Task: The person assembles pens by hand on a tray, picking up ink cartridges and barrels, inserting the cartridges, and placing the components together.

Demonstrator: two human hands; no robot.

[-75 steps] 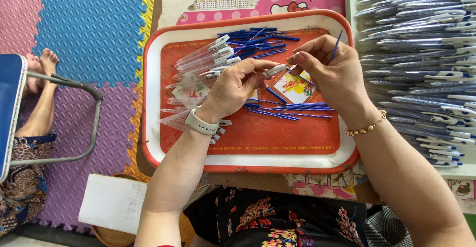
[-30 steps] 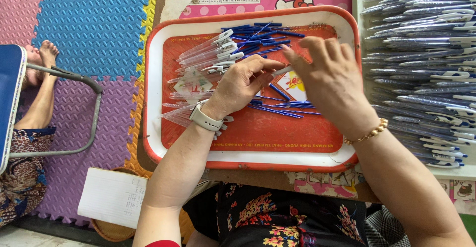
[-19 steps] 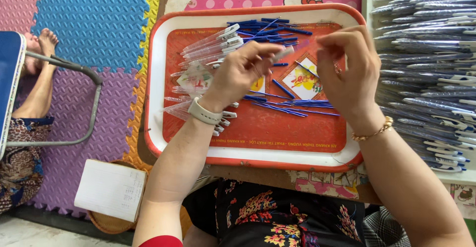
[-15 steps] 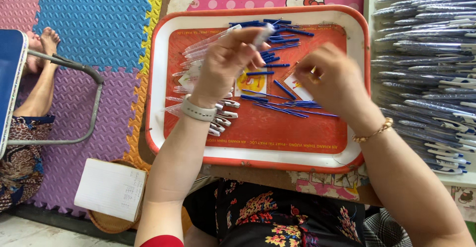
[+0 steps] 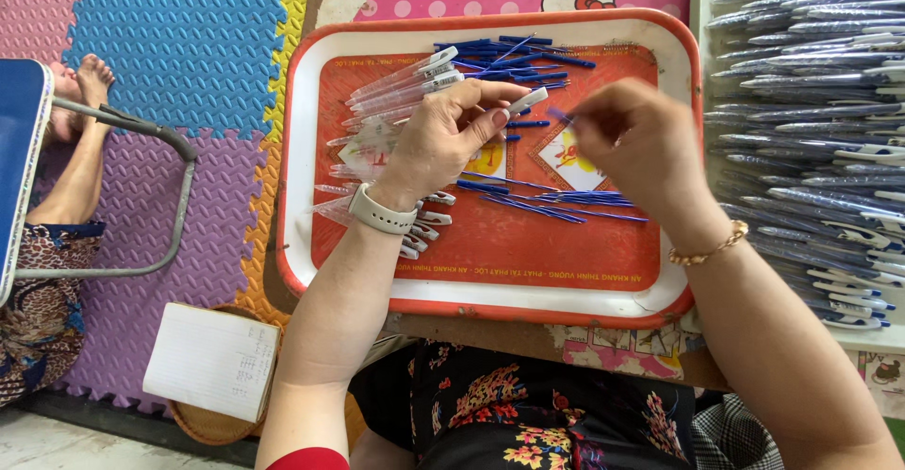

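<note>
A clear pen barrel [image 5: 514, 105] with a white end sits pinched in the left hand [image 5: 443, 140], above the middle of the red tray [image 5: 302, 149]. In the head view, the barrel's long axis runs slantwise, its white end pointing up and to the right, toward the right hand [image 5: 636, 140]. The left fingers [image 5: 490, 121] are curled closed around the barrel's lower part, so only the white end shows past them.

The right hand hovers just beside that end, a little to the right of it and at about the same height. Its fingers are drawn together on what looks like a thin blue refill [image 5: 558, 113]; the hand is blurred, so the grip itself is hard to make out. The refill's near tip lies close to the barrel's white end but apart from it, so the right hand is the nearer one to the open end.

On the tray, loose blue refills [image 5: 566, 204] lie below the hands, more sit heaped at the top edge, and empty clear barrels [image 5: 401, 83] lie to the left. Finished pens [image 5: 811, 102] are stacked on the bench to the right.
</note>
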